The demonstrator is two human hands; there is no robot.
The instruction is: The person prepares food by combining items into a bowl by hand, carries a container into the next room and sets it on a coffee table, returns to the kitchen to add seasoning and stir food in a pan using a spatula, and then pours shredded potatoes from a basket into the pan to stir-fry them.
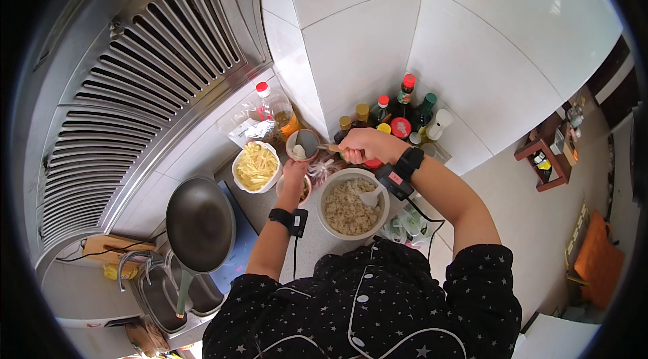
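My left hand (295, 172) holds the rim of a small pinkish bowl (289, 143) with some white matter inside. My right hand (356, 146) grips the wooden handle (331, 148) of a utensil whose dark, broad head (307, 140) lies over that bowl. Below the bowl, partly behind my left hand, stands another small bowl (306, 192) with dark contents. A white container of pale cut strips (256, 166) is to the left. Nearer my body, a large white bowl of cooked rice (349, 207) has a white rice paddle (371, 198) in it.
A frying pan (200, 225) sits on a blue cooktop (238, 245) at left, beside a sink (167, 303) with a faucet (144, 257). Sauce bottles and jars (401, 126) crowd the tiled corner. A plastic bottle (276, 105) stands behind the strips; plastic bags (407, 225) lie right of the rice.
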